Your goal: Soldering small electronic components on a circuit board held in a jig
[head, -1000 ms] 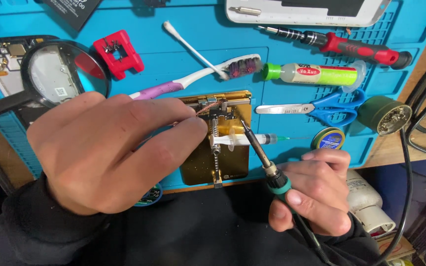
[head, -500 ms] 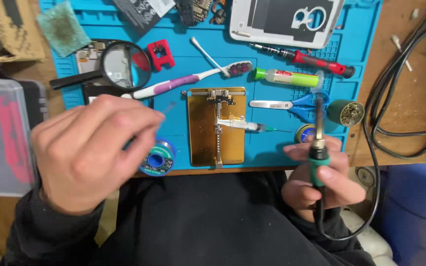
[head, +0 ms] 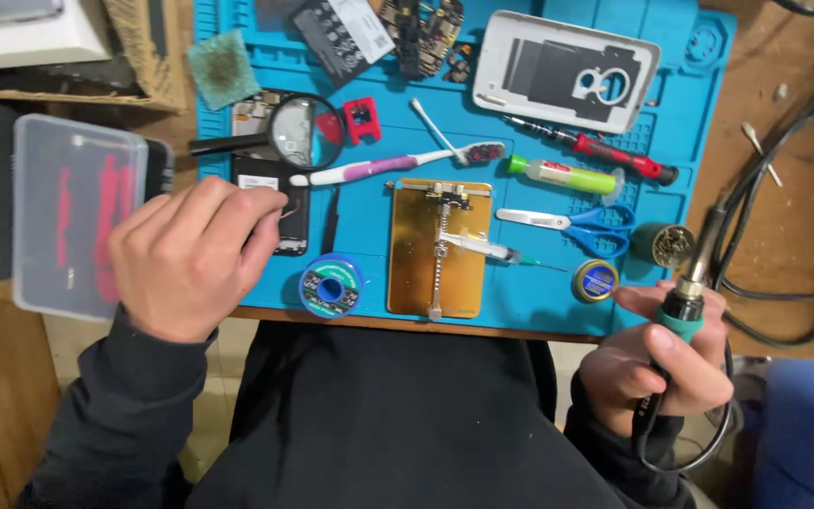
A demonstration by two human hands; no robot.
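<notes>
Holding a soldering iron [head: 685, 283] upright, the right hand [head: 657, 363] sits off the lower right corner of the blue work mat [head: 369, 245], its grip clenched around the green-collared handle while the black cord loops below the wrist. The iron's tip points up and away from the mat, just right of a small brass tip-cleaner pot [head: 673, 245] and a round blue tin [head: 596, 281].

The left hand [head: 190, 254] hovers over the mat's left edge with fingers curled; thumb and forefinger seem to pinch something thin (perhaps solder wire, too fine to tell) above a dark phone [head: 280, 212]. Whether that grip actually clasps anything cannot be told.

Near the mat's front edge lies a blue spool of solder [head: 330, 286], and beside it a gold circuit-board holder [head: 438, 247] with a syringe [head: 482, 248] lying across it. Farther back rest a magnifying glass [head: 299, 132], a white and purple toothbrush [head: 393, 168], blue-handled scissors [head: 577, 221], a green tube [head: 562, 175], a red-handled screwdriver [head: 605, 153] and a white phone back cover [head: 567, 71]. A clear plastic box [head: 73, 217] stands on the desk [head: 784, 188] left of the mat.
</notes>
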